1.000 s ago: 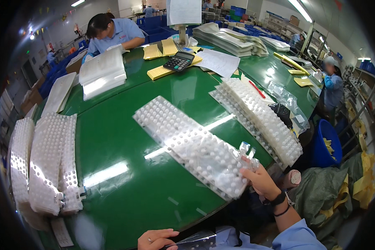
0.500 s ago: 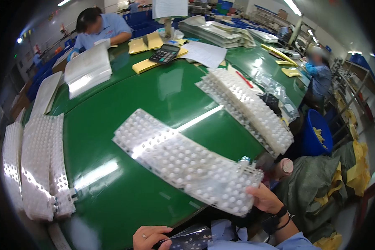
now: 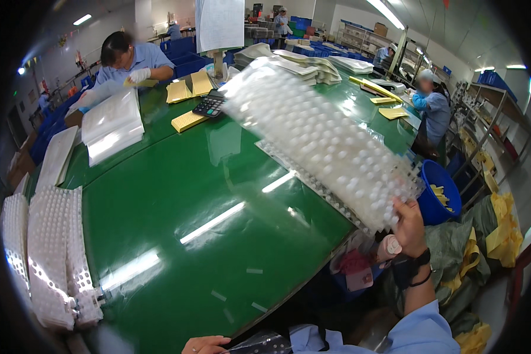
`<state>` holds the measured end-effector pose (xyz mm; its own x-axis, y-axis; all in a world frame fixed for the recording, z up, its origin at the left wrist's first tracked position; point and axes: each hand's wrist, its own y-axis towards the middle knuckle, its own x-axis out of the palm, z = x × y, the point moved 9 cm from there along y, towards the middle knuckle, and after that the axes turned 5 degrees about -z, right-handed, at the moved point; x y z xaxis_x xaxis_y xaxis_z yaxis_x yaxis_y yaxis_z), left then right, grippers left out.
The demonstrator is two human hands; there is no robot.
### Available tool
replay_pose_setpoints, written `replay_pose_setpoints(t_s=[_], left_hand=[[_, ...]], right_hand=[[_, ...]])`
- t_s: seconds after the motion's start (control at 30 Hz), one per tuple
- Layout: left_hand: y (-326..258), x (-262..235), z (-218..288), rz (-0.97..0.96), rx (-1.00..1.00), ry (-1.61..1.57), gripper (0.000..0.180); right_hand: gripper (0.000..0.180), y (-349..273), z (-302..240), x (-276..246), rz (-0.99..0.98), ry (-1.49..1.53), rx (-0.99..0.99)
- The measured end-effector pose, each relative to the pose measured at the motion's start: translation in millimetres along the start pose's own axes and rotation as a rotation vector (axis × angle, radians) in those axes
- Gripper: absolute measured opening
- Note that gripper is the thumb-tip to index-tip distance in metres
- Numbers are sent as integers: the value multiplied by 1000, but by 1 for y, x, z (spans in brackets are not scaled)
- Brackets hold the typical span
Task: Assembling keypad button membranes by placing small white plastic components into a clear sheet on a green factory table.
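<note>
The right hand (image 3: pixel 408 227) grips the near right corner of a long clear plastic blister tray (image 3: pixel 321 138), lifted and tilted above the green counter (image 3: pixel 206 194). Another such tray (image 3: pixel 312 183) lies flat beneath it. The left hand (image 3: pixel 205 344), at the near edge, is closed on a crinkled clear bag (image 3: pixel 262 343). White trays (image 3: pixel 47 253) are stacked far left.

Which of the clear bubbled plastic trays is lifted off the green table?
The tray gripped at its near corner by the right hand; the stack of trays at the table's left edge lies flat.
</note>
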<state>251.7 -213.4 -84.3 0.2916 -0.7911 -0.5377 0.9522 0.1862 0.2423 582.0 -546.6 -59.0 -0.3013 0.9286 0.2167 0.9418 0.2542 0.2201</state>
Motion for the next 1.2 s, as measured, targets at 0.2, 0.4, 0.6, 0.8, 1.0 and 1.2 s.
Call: replay_pose_setpoints(t_s=[0.2, 0.4, 0.6, 0.8, 1.0, 1.2], left_hand=[[9, 3, 2, -31, -16, 13, 11], [-18, -30, 7, 16, -126, 24, 9], [-8, -43, -7, 96, -93, 64, 15], [-37, -64, -7, 125, -206, 86, 23], [-81, -243, -17, 163, -372, 1175, 60], [-91, -354, -67, -44, -480, 1084, 51]], right_hand=[[37, 30, 45, -71, 32, 142, 168], [56, 14, 8, -54, 480, -1367, -637], [52, -59, 15, 175, -560, -743, -295], [31, -169, 47, 346, -1429, -365, 101], [28, -157, 59, 345, -1324, -406, 73], [28, -161, 76, 327, -1244, -417, 135]])
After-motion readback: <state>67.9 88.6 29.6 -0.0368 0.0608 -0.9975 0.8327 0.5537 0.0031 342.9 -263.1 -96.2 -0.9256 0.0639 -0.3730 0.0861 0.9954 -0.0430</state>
